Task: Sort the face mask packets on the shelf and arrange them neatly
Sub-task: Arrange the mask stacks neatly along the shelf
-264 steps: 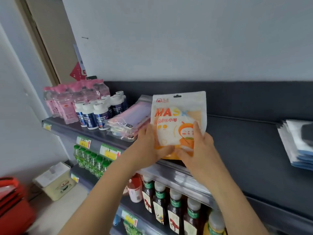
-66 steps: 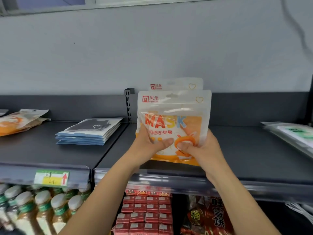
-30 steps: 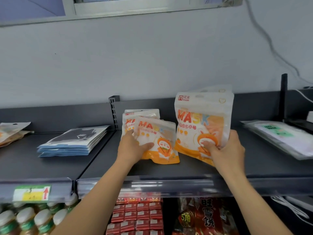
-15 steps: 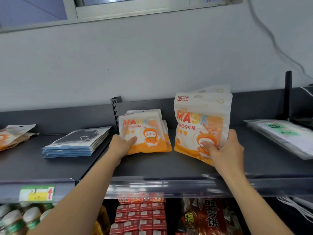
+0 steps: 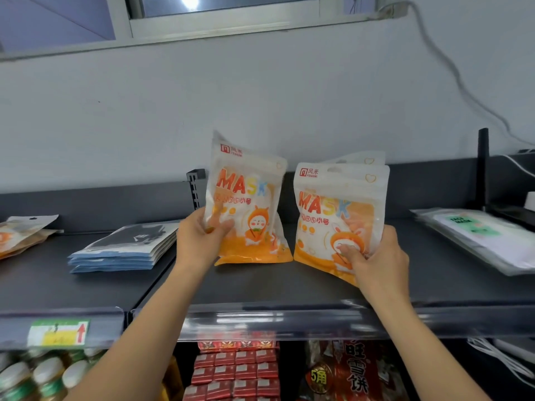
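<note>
Two bunches of white-and-orange "MASK" packets stand upright on the dark shelf (image 5: 260,285). My left hand (image 5: 199,241) grips the left mask packets (image 5: 246,204) by their lower left side, tilting them up. My right hand (image 5: 376,261) holds the right mask packets (image 5: 338,209) at their lower right corner, thumb on the front. The two bunches sit side by side, almost touching at the bottom.
A flat stack of blue-and-black packets (image 5: 124,247) lies to the left, and orange packets (image 5: 20,235) at the far left. Clear-wrapped green-label mask packets (image 5: 477,235) lie on the right. A black shelf post (image 5: 483,169) rises at the back right. Bottles and red snack packs fill the lower shelf.
My left hand has lifted its packets from lying flat to standing upright and moved them closer to the right bunch. My right hand has stayed put.
</note>
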`<action>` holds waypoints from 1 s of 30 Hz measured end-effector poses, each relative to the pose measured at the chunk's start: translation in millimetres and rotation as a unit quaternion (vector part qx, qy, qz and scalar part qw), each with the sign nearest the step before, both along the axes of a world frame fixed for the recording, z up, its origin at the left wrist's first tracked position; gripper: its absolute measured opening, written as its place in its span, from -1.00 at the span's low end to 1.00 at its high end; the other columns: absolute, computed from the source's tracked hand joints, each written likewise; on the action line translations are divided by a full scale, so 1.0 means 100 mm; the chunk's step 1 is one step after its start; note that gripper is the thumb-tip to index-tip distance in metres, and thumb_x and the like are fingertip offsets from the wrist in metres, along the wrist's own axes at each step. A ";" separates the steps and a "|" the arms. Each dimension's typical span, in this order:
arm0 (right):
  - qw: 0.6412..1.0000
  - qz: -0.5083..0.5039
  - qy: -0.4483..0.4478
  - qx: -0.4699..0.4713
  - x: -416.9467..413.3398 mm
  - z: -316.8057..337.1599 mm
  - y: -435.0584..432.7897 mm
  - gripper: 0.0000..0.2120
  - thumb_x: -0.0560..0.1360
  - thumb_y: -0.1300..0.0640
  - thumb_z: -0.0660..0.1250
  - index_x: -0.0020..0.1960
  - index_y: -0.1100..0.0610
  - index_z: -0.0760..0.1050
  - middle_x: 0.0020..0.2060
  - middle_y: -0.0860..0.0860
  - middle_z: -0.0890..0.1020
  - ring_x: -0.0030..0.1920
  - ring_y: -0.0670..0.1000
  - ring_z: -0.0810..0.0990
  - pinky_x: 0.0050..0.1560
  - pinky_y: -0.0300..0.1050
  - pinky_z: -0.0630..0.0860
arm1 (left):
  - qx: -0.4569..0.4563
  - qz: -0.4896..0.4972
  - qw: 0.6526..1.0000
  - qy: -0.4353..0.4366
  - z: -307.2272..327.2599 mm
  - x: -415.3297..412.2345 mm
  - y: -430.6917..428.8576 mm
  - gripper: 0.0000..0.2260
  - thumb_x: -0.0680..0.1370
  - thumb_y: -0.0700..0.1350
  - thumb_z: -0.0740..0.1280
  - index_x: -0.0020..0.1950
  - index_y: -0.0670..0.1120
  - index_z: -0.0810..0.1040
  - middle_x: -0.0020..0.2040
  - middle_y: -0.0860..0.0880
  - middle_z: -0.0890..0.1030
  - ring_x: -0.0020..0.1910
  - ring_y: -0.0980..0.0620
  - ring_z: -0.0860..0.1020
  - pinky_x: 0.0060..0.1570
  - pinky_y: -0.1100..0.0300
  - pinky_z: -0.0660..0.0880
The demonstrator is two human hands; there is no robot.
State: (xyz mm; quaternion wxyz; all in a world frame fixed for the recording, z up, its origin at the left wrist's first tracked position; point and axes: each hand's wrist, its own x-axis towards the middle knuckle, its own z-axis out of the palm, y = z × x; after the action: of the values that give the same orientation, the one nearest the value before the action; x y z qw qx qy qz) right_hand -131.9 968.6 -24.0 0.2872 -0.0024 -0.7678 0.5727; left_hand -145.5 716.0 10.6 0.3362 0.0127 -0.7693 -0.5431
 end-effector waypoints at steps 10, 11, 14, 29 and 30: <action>0.992 0.037 0.074 -0.096 0.15 0.16 -0.25 -0.62 0.34 0.19 0.51 0.05 0.04 0.40 -0.17 -0.20 0.51 -0.15 -0.18 0.54 -0.34 -0.43 0.37 | 0.056 0.116 0.989 0.067 0.02 0.30 -0.35 -0.81 0.49 -0.13 0.41 -0.03 -0.24 0.52 -0.13 -0.10 0.56 -0.22 0.05 0.53 -0.29 0.28 0.42; 0.990 0.056 0.082 -0.099 0.17 0.17 -0.33 -0.62 0.34 0.20 0.51 0.04 0.02 0.40 -0.17 -0.22 0.51 -0.16 -0.24 0.52 -0.37 -0.45 0.40 | 0.069 0.123 0.987 0.078 0.04 0.35 -0.41 -0.82 0.49 -0.13 0.42 -0.03 -0.23 0.54 -0.16 -0.08 0.58 -0.23 0.07 0.54 -0.28 0.27 0.44; 0.985 0.105 0.091 -0.098 0.20 0.16 -0.58 -0.61 0.34 0.22 0.50 0.04 -0.01 0.38 -0.18 -0.22 0.51 -0.21 -0.31 0.49 -0.36 -0.55 0.39 | 0.089 0.151 0.978 0.111 0.08 0.53 -0.59 -0.94 0.49 -0.14 0.41 -0.13 -0.03 0.56 -0.13 -0.05 0.61 -0.15 0.04 0.59 -0.13 0.15 0.53; 0.953 0.281 0.064 -0.096 0.44 0.02 -2.26 -0.52 0.34 0.21 0.51 0.15 -0.04 0.38 -0.03 -0.17 0.56 -0.05 -0.16 0.55 -0.21 -0.34 0.41 | 0.081 0.315 0.940 0.101 -0.08 1.66 -2.03 -0.88 0.52 -0.10 0.38 0.02 -0.10 0.54 -0.12 -0.08 0.64 -0.13 -0.02 0.63 -0.19 0.10 0.56; 0.953 0.281 0.063 -0.091 0.46 0.02 -2.38 -0.52 0.33 0.20 0.51 0.14 -0.04 0.38 -0.02 -0.14 0.57 -0.05 -0.15 0.56 -0.22 -0.33 0.42 | 0.085 0.316 0.939 0.103 -0.10 1.71 -2.13 -0.87 0.52 -0.10 0.38 0.02 -0.11 0.54 -0.12 -0.07 0.64 -0.13 -0.01 0.63 -0.21 0.14 0.54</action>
State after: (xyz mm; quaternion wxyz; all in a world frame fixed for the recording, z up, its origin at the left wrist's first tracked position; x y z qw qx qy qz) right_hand -86.1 730.5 -21.8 0.1612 0.2235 -0.6622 0.6968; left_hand 25.9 503.0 0.7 0.5658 0.2280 -0.6375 -0.4707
